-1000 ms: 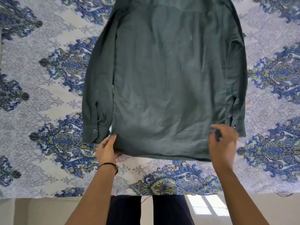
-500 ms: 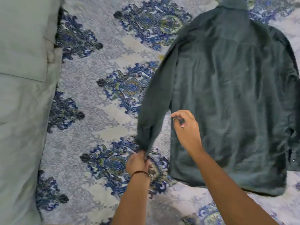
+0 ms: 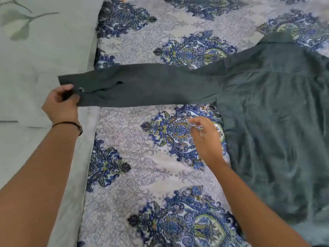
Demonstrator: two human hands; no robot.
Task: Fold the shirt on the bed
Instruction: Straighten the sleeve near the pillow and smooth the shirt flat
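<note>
A dark green long-sleeved shirt lies back-up on the right of the bed, collar toward the far side. Its left sleeve is stretched straight out to the left. My left hand pinches the cuff of that sleeve beside its snap button. My right hand hovers over the bedsheet just left of the shirt's body, fingers loosely bent, holding nothing. The shirt's right side runs out of view.
The bedsheet is white-grey with blue and green floral medallions. A pale green pillow lies at the left, under the cuff end of the sleeve. A pale green strip of bedding runs along the sheet's left edge.
My left hand has pulled the sleeve out flat to the left, from hanging beside the body. My right hand has let go of the shirt's side edge. The view has swung left.
</note>
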